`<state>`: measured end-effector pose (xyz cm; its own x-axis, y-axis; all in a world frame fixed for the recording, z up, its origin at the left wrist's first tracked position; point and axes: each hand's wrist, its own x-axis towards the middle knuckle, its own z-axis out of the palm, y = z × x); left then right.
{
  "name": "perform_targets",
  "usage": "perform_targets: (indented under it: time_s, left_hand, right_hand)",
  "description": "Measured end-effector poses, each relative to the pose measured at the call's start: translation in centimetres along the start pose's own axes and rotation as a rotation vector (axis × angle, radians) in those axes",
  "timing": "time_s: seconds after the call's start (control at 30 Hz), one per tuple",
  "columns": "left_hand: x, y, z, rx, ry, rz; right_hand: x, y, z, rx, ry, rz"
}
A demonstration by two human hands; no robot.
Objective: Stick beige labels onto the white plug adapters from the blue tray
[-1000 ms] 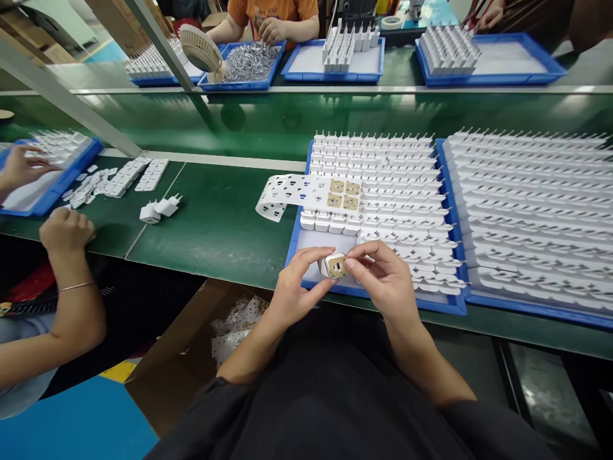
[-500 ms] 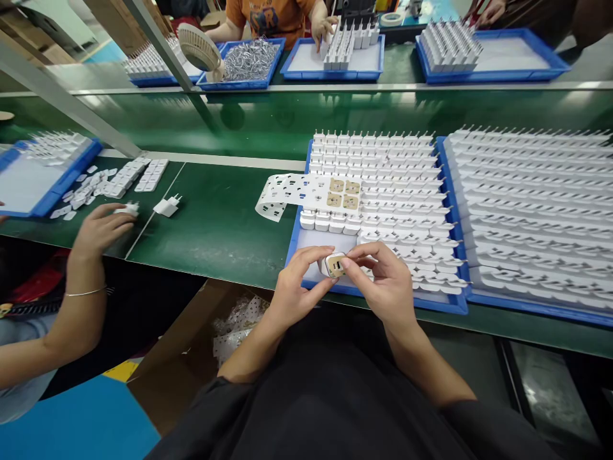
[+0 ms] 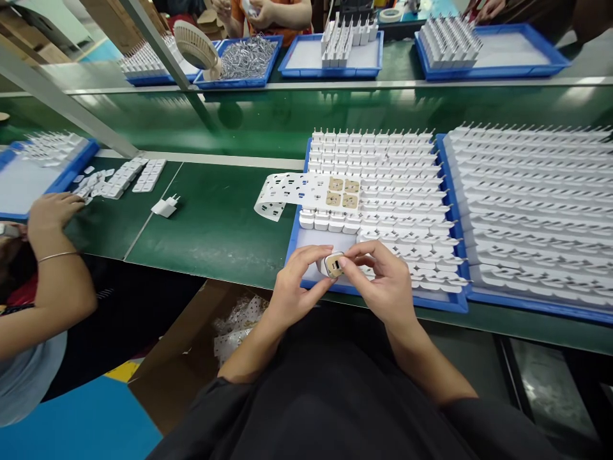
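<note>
Both forearms angle inward over the dark lap. The left hand [image 3: 295, 289] and right hand [image 3: 383, 284] meet at the near rim of the blue plastic tray [image 3: 306, 284], fingertips of both pinching a small white plug charger with a tan label on its face [image 3: 332, 264], held just above that rim.

One head-worn camera looks forward and down, near the green bench [image 3: 215, 223].

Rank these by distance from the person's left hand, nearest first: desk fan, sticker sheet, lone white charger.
From the left hand, on the held charger:
1. Sticker sheet, just beyond.
2. Lone white charger, to the left.
3. Desk fan, far upper left.
</note>
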<state>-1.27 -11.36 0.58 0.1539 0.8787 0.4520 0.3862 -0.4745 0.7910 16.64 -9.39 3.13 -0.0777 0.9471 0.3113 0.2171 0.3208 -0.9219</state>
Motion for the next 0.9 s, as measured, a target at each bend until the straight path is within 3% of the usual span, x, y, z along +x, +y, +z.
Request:
perform_targets:
  time_s: [0.3,0.37,0.53,0.6,0.7,0.9]
  left_hand:
    - [-0.1,-0.5,0.3,0.025,0.068,0.029]
    - [-0.3,-0.8,0.5,-0.012,0.097,0.000]
    - [-1.1,-1.5,1.3,-0.169,0.169,-0.069]
    - [-1.2,-1.5,1.5,-0.199,0.202,-0.094]
    - [-0.9,-1.8,1.9,-0.182,0.214,-0.069]
    - [0.3,-2.2,3.0,-0.083,0.253,0.197]
  right_hand:
    - [0.3,-0.4,0.5,-0.332,0.068,-0.215]
    - [0.6,-0.2,0.4,-0.252,0.033,-0.149]
    - [0.9,0.6,0.1,0.301,-0.232,0.182]
    - [0.7,0.6,0.1,0.401,-0.271,0.240]
    - [0.6,0.3,0.4,0.328,-0.236,0.246]
    - [1.1,-0.1,1.2,0.427,-0.084,0.241]
